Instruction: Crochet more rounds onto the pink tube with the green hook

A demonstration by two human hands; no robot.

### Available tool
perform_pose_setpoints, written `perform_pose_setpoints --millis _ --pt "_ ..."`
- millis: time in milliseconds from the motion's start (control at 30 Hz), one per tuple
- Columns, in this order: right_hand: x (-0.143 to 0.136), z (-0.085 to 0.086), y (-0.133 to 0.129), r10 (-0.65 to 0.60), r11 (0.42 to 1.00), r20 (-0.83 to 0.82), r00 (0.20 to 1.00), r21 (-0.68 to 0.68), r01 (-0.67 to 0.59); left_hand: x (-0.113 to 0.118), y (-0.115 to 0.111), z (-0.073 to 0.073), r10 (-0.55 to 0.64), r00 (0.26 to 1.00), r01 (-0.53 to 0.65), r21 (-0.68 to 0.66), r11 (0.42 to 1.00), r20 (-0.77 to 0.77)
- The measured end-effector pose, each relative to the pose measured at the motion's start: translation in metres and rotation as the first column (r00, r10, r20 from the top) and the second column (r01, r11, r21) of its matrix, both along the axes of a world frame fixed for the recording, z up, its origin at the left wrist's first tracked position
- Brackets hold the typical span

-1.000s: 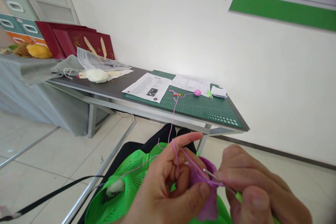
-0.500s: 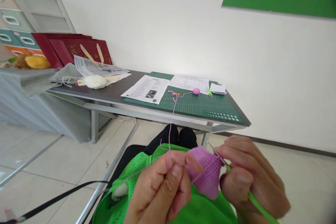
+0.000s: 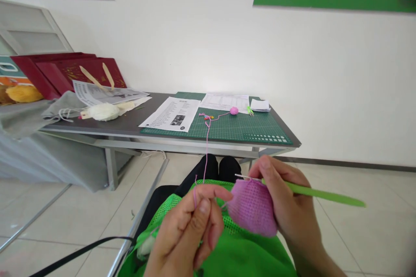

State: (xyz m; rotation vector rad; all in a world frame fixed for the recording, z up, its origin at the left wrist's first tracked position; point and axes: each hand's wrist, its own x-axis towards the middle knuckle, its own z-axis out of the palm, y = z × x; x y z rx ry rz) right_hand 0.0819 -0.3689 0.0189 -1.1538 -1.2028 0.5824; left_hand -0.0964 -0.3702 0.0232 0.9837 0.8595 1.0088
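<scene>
Pink yarn (image 3: 206,151) runs down from the table and loops round the index finger of my left hand (image 3: 195,225), whose thumb and fingers are pinched together on it. My right hand (image 3: 287,194) grips a crochet hook with a green handle (image 3: 321,192), its metal tip pointing left. The hook's shaft passes at the top edge of a pink crocheted piece (image 3: 251,207), which hangs between my hands, against the fingers of my right hand. My left index fingertip is close to the piece's left edge.
On the table (image 3: 156,95) lie a green cutting mat (image 3: 224,127), printed sheets (image 3: 172,114), a small pink yarn ball (image 3: 234,111), green snips (image 3: 249,111) and white paper (image 3: 260,105). White yarn (image 3: 104,111) and dark red bags (image 3: 87,71) are at left.
My right hand has turned, bringing the hook nearly level and the pink piece more into view. My left hand has shifted slightly left. The camera view has shifted too.
</scene>
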Motion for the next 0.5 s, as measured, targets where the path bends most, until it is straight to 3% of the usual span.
perform_pose_setpoints --millis 133,300,400,500 --pt "0.018 0.001 -0.002 0.137 0.982 -0.164 0.977 -0.108 -0.155 -0.011 0.025 -0.005 0.037 0.953 -0.003 -0.113 0.994 0.3" --pt "0.034 0.004 -0.01 0.214 0.962 -0.369 0.904 -0.081 -0.26 -0.029 0.066 -0.011 0.034 0.896 0.024 -0.125 0.992 0.443" --pt "0.041 0.005 -0.014 0.209 0.971 -0.478 0.853 -0.003 -0.24 -0.038 0.083 -0.013 0.031 0.877 0.029 -0.119 0.992 0.48" --pt "0.063 0.006 -0.02 0.129 0.992 -0.567 0.814 0.077 -0.103 -0.046 0.095 -0.018 0.026 0.882 0.016 -0.085 0.996 0.47"
